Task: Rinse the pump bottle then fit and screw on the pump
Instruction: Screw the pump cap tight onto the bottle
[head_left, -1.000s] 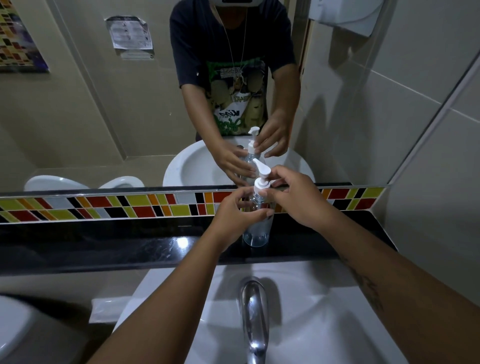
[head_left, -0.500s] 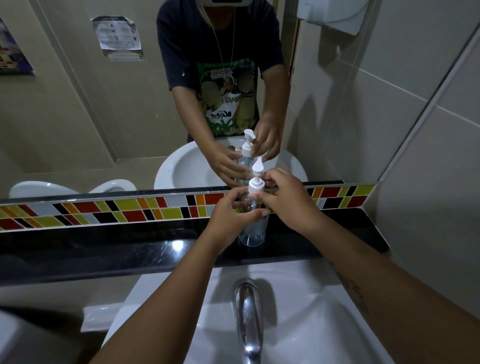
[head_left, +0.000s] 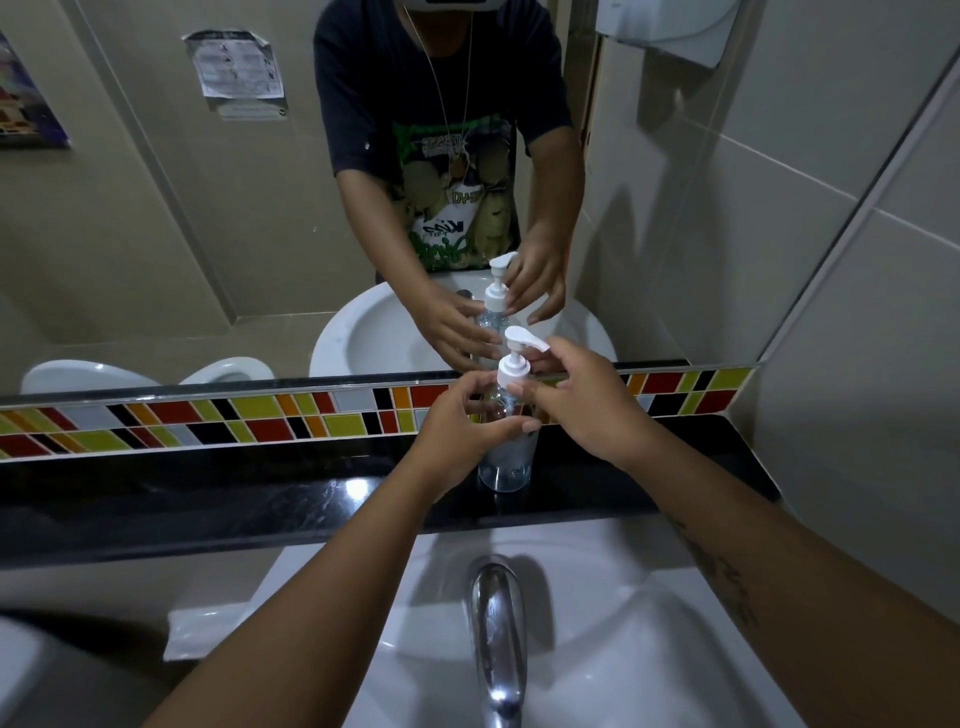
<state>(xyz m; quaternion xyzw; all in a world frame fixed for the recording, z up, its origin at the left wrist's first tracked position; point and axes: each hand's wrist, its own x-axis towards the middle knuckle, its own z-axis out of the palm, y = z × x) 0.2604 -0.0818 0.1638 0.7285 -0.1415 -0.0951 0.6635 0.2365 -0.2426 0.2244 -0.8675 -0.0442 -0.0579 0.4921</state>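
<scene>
A clear plastic pump bottle (head_left: 506, 465) stands upright on the black ledge (head_left: 260, 493) behind the sink. My left hand (head_left: 462, 421) is wrapped around its body. The white pump (head_left: 515, 364) sits in the bottle's neck with its nozzle pointing right. My right hand (head_left: 587, 400) pinches the pump's collar, thumb and fingertips on it, the other fingers spread. The mirror (head_left: 156, 208) repeats both hands and the bottle.
A chrome tap (head_left: 497, 629) juts toward me over the white basin (head_left: 649, 649), right below my forearms. A strip of coloured tiles (head_left: 234, 421) runs behind the ledge. The tiled wall (head_left: 857, 364) closes in on the right. A white folded item (head_left: 208, 634) lies left of the basin.
The pump's nozzle has swung round from pointing away to pointing right as my right hand turned at the collar. My left hand kept its hold on the bottle.
</scene>
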